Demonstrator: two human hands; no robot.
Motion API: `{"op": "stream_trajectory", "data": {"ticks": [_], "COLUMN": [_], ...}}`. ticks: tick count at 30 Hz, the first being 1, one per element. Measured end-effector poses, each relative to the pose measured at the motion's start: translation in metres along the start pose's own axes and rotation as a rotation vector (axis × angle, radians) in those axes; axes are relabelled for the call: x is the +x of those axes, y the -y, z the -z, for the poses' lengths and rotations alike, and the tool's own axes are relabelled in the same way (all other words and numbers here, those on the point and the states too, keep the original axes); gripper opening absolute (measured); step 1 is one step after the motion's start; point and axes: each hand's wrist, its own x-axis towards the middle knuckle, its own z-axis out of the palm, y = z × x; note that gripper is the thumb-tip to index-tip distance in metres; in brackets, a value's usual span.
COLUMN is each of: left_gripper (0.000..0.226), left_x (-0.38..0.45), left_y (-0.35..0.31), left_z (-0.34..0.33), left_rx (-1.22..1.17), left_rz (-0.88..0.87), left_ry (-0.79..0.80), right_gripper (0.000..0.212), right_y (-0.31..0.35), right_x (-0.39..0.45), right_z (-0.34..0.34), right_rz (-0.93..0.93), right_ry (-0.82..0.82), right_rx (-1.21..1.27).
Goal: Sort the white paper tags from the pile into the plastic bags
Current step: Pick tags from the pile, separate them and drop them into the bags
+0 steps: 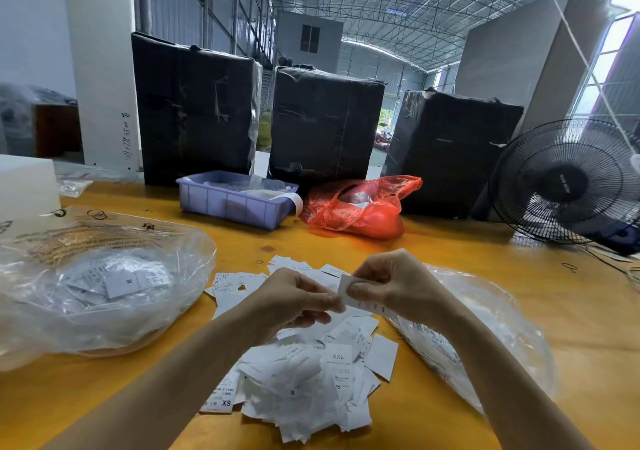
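The right hand (391, 285) is pinching a white paper tag (360, 299) between thumb and curled fingers, raised above the table (485, 241). The left hand (294, 299) is meeting it from the other side, its fingertips closing on the tag's near edge — both hands are gripping the same slip, held just over the pile (304, 373).

The pile is lying directly under and in front of the hands, spreading toward the person; the tags are overlapping too much to count. A few letters are readable — XXL, S, XS — while most print is too small to make out. The printing on the held tag is blurred.

Two clear plastic bags are flanking the hands: the left bag (100, 290), beside the left hand, is showing tags inside, one marked M; the right bag (485, 331), under the right forearm, is partly hidden by that arm, and its contents are hard to tell through the glare.

Beyond the hands are sitting a purple tray (235, 203) and a red plastic bag (363, 207); behind them three black wrapped bales (194, 110) are standing. A black fan (568, 182), to the far right, is cut off by the frame edge.
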Motion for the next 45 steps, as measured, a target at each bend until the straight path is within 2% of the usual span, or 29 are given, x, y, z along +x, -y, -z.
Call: {"op": "stream_trajectory", "data": {"ticks": [6,16,22,28,39,45], "left_gripper": [0.007,0.008,0.008,0.011,0.009,0.008], "left_x": [0.0,0.0,0.001,0.001,0.002,0.002], "left_y": [0.0,-0.001,0.0,0.0,0.001,0.001], "left_z": [0.001,-0.001,-0.001,0.0,-0.001,-0.001], "left_rx": [-0.016,-0.022,-0.027,-0.032,-0.047,-0.047], "left_rz": [-0.003,0.0,0.008,-0.016,-0.02,-0.017], "left_ry": [0.002,-0.005,-0.06,-0.064,-0.084,-0.084], "right_gripper": [0.005,0.003,0.008,0.009,0.005,0.006], "right_y": [-0.002,-0.001,0.002,-0.001,0.001,0.0], "right_x": [0.0,0.0,0.0,0.001,0.0,0.001], "right_z": [0.005,0.002,-0.005,0.001,0.005,0.0], "right_rz": [0.003,0.0,-0.018,-0.039,-0.038,-0.031], "right_ry": [-0.072,-0.023,0.068,-0.024,-0.037,-0.026], "right_rx": [0.065,0.019,0.038,0.012,0.101,0.031]}}
